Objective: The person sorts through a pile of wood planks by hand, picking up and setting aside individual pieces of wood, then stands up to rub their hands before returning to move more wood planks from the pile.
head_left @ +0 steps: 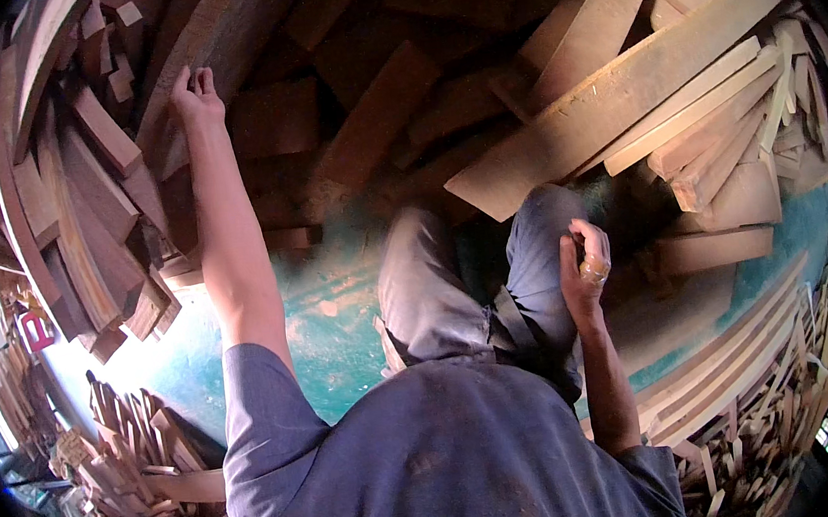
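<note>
My left hand (197, 94) reaches forward at the upper left, arm stretched out, over a large dark wooden board (218, 33). Its fingers are slightly bent and apart, with nothing visible in them; whether they touch the board I cannot tell. Close to my right knee is my right hand (586, 260), raised with loosely curled fingers, a gap beside the thumb and a ring-like band on one finger. No object shows in it. A long, wide plank (618, 94) lies slanted on the pile in front of my knees.
Dark offcuts (380, 112) heap up ahead in shadow. Curved boards (81, 221) lean at the left, near a red clamp-like object (36, 332). Pale strips (689, 107) lie at the right, with long stacked slats (724, 368) behind. Green floor (342, 340) shows around my legs.
</note>
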`<state>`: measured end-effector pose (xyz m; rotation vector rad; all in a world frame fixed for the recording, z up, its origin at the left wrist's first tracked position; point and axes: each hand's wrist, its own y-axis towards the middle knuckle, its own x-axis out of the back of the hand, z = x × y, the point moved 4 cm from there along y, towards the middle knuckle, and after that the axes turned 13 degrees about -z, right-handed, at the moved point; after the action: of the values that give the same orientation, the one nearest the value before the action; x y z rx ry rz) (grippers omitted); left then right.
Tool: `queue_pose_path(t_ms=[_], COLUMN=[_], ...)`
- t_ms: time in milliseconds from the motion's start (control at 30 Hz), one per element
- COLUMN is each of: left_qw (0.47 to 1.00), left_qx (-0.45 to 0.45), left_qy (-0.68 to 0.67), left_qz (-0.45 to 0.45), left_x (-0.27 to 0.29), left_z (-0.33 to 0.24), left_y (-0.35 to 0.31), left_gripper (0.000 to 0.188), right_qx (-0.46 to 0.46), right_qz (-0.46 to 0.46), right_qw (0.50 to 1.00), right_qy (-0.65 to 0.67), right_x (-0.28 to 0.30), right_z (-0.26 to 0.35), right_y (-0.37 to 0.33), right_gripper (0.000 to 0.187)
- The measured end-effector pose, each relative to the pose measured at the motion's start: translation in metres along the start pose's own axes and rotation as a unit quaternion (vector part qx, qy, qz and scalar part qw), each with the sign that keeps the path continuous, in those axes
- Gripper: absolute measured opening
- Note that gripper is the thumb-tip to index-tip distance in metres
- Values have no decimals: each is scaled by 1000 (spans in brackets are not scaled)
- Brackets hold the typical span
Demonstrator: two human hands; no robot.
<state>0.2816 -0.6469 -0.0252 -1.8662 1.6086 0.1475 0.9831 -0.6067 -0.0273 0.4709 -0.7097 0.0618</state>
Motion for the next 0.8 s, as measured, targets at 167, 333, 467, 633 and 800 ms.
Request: queue_pose_path(t_ms=[167, 333, 467, 633, 800], left_qw=[999, 983, 841, 594, 604], left_qx=[40, -39, -167, -152, -245], left_qy=[12, 163, 469, 733, 711], left_qz=[-23, 78, 212, 294, 264], left_x=[13, 40, 94, 188, 270], left_z=[-1, 40, 111, 234, 253], left_y=[-1, -48, -76, -58, 8], left_gripper=[34, 56, 21, 87, 70], right_qx=[-5, -20, -26, 4, 24], right_qz=[0, -24, -27, -8, 13], right_qw=[1000, 999, 999, 1000, 999], right_qy=[7, 30, 40, -16, 18], right_x=[-3, 2, 6, 4, -9], right_z=[2, -3, 4, 6, 22], right_y=[3, 0, 3, 5, 7], right_gripper=[26, 27, 26, 25, 25])
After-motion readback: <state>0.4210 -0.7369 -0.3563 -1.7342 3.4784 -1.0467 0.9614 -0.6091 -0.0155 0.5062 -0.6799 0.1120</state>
